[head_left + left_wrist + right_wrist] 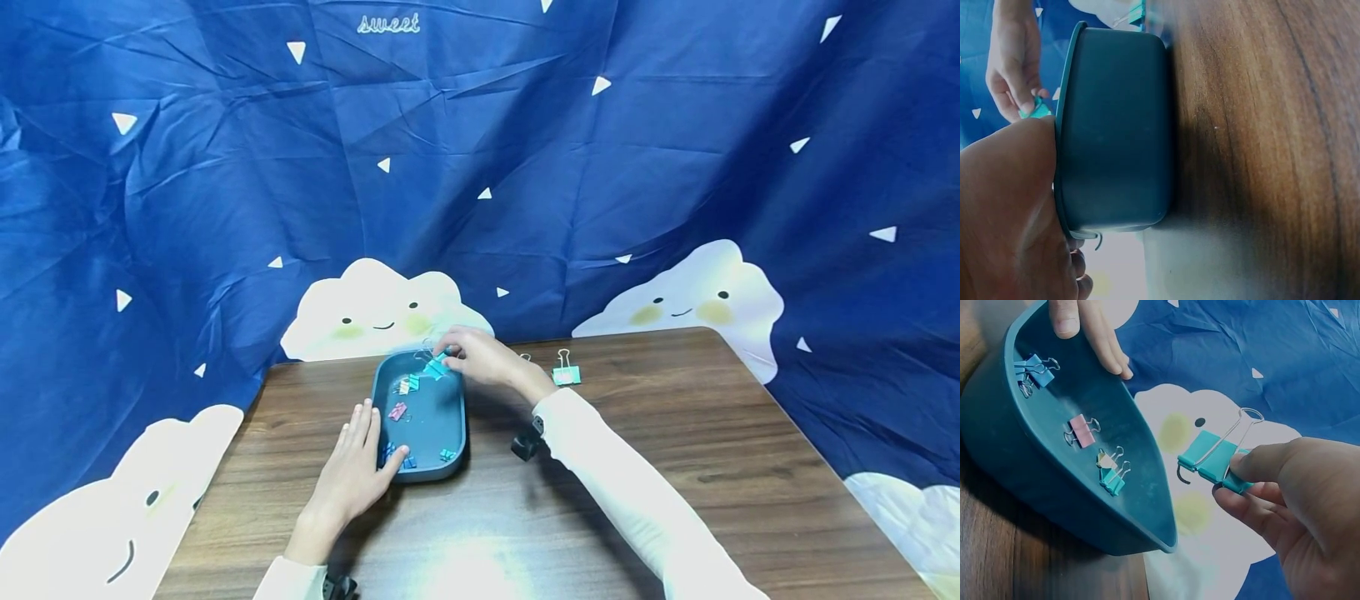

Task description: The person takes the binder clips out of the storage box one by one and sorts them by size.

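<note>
My right hand (pixel 477 354) pinches a large teal binder clip (pixel 1213 459) between thumb and fingers, over the far end of a blue-green tray (pixel 1066 494). My left hand (pixel 352 467) lies along the tray's left side, its straight fingers (pixel 1100 340) at the rim and the thumb reaching over the near edge. Inside the tray are a pink binder clip (pixel 1082 430), a yellow clip (pixel 1107 459) beside a small teal clip (pixel 1112 480), and blue clips (pixel 1036 370) near my left thumb. A small green clip (pixel 447 455) lies in the near right corner.
Right of the tray, another large teal binder clip (pixel 566 374) stands on the wooden table (pixel 675 450) near the back edge. A wire handle (pixel 526 357) shows behind my right wrist. A blue cloth (pixel 480 125) with clouds hangs behind the table.
</note>
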Demonstrator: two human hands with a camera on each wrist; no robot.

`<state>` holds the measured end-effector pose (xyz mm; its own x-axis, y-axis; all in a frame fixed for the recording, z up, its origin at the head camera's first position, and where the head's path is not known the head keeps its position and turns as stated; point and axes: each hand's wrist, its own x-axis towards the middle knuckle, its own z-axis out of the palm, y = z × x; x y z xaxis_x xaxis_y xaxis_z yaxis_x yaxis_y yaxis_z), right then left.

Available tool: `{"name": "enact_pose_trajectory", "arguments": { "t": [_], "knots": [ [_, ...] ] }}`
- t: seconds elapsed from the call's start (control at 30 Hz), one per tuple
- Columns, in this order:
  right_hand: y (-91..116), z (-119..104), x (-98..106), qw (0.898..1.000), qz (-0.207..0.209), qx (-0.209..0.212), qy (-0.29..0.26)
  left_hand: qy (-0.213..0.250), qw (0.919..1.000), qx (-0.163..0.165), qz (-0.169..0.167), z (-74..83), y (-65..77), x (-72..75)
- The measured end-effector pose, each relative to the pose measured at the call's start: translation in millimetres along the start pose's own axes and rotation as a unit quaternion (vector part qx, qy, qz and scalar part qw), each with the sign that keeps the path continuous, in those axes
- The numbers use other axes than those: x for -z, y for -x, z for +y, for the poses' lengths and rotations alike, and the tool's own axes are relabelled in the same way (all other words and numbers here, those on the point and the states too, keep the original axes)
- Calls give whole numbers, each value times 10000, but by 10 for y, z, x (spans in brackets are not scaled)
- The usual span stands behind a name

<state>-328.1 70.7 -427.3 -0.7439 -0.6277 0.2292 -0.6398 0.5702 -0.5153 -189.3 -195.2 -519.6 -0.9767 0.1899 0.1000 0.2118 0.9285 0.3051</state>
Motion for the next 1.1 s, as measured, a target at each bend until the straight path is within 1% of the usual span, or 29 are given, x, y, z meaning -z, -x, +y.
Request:
{"name": "enact_pose_trajectory", "arguments": {
  "t": [0.2,0.5,0.73,0.97,1.1],
  "knots": [
    [38,40,35,9997,156,-182,-108,13,10000,19,-39,-5,-2,-6],
    [120,137,97,9992,330,-154,-145,51,10000,-17,35,5,6,-1],
    [206,180,173,9983,393,-288,-316,55,10000,-37,47,6,5,11],
    [259,221,273,9980,547,-209,-223,171,9998,21,-33,-8,-2,6],
    [319,230,349,9972,666,-205,-259,139,9999,2,-75,-12,-14,1]
  ]
}}
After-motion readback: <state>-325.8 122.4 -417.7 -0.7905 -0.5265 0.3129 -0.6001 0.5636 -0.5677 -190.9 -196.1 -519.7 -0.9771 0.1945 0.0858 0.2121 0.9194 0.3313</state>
